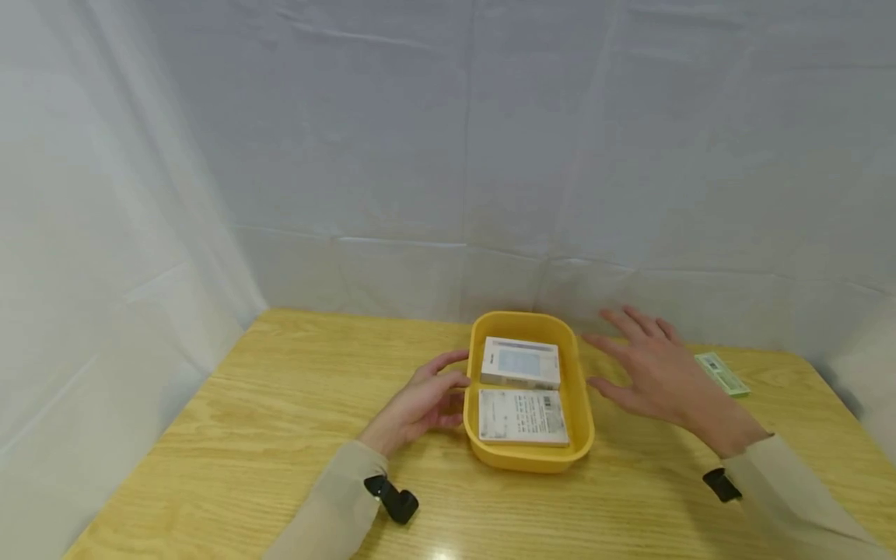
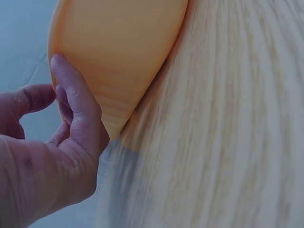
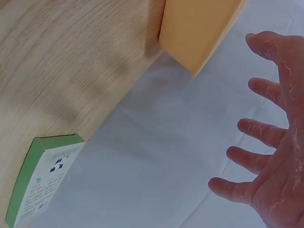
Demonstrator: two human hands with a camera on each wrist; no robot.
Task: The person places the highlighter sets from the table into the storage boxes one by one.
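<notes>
Boxes (image 1: 520,362) inside tray (image 1: 530,459), head view only

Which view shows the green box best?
The right wrist view: the green box appears large, its green sides and printed white face visible. The head view shows it small, beside the right hand; the left wrist view doesn't show it.

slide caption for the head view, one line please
Left hand touching a yellow tub with two boxes inside, right hand outspread beside it, green box farther right.
</notes>
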